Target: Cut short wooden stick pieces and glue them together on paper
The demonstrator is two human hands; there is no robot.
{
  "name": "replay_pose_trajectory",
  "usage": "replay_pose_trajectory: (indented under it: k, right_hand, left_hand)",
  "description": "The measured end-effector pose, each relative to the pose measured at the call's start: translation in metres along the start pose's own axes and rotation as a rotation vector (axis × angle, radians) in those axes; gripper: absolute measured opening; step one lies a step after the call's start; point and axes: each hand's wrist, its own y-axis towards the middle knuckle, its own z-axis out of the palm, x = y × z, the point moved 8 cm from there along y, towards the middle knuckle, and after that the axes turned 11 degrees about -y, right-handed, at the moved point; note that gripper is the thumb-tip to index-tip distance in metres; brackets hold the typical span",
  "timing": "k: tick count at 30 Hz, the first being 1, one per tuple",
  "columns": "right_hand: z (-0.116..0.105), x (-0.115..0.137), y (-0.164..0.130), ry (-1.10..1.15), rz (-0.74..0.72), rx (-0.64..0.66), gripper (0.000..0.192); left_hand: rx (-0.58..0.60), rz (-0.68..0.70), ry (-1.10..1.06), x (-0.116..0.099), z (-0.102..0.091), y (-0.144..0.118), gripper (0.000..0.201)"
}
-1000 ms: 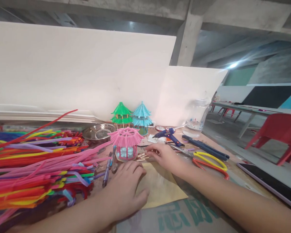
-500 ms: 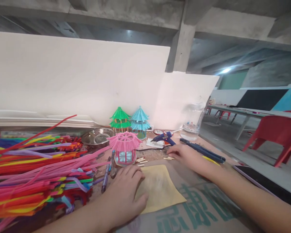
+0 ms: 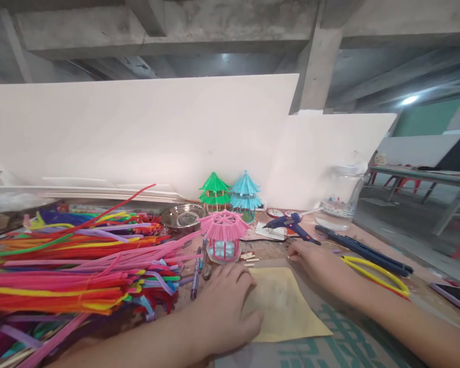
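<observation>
Head view: the left hand [image 3: 224, 306] lies flat, palm down, on the near left corner of a tan paper sheet [image 3: 287, 306] at the middle of the desk [image 3: 371, 335], its fingers [image 3: 235, 273] spread and holding nothing. The right hand [image 3: 322, 263] rests at the sheet's far right corner, fingers curled loosely downward; whether they pinch anything I cannot tell, as the tips are hidden. Just beyond the sheet's far edge a few short wooden sticks [image 3: 249, 258] lie scattered, and behind them stands a pink pipe-cleaner pavilion [image 3: 223, 236], upright. Toward the desk's back edge stand a green pavilion [image 3: 213, 190] and a blue pavilion [image 3: 245, 190], side by side, with a metal bowl [image 3: 183, 216] to their left. A blue glue gun [image 3: 291, 226] lies just past the right hand, and yellow-handled scissors [image 3: 379, 273] lie near the right edge. A heap of coloured pipe cleaners [image 3: 72, 266] fills the left side.

Judging from this, the sheet is best kept pinned by the flat left palm while the right hand works lightly, clear of the pink pavilion and the glue gun's nozzle.
</observation>
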Motion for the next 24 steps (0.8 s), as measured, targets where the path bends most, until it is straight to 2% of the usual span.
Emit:
replay_pose_trajectory:
  k: [3, 6, 10, 14, 18, 22, 24]
  right_hand:
    - [-0.009, 0.004, 0.0, 0.143, 0.016, -0.043, 0.017]
    - [-0.019, 0.019, -0.001, 0.465, -0.027, -0.059, 0.018]
    - [-0.024, 0.042, -0.006, 0.964, 0.0, 0.06, 0.032]
    - [-0.027, 0.058, -0.014, 1.331, 0.015, 0.124, 0.037]
    - [-0.025, 0.067, -0.02, 1.503, -0.004, 0.191, 0.041]
    - [-0.028, 0.069, -0.022, 1.574, 0.005, 0.176, 0.033]
    - [-0.028, 0.073, -0.023, 1.616, 0.016, 0.209, 0.032]
  left_hand:
    - [-0.01, 0.006, -0.009, 0.001, 0.0, 0.0, 0.032]
    - [-0.017, 0.007, -0.009, 0.002, 0.0, 0.001, 0.031]
    - [-0.02, 0.04, 0.009, 0.002, 0.001, 0.002, 0.03]
    - [-0.037, 0.084, 0.03, 0.0, 0.001, 0.004, 0.028]
    - [-0.029, 0.096, 0.029, -0.001, 0.001, 0.006, 0.026]
    - [-0.013, 0.104, 0.035, -0.001, 0.002, 0.008, 0.026]
    - [-0.018, 0.107, 0.044, -0.001, 0.002, 0.007, 0.026]
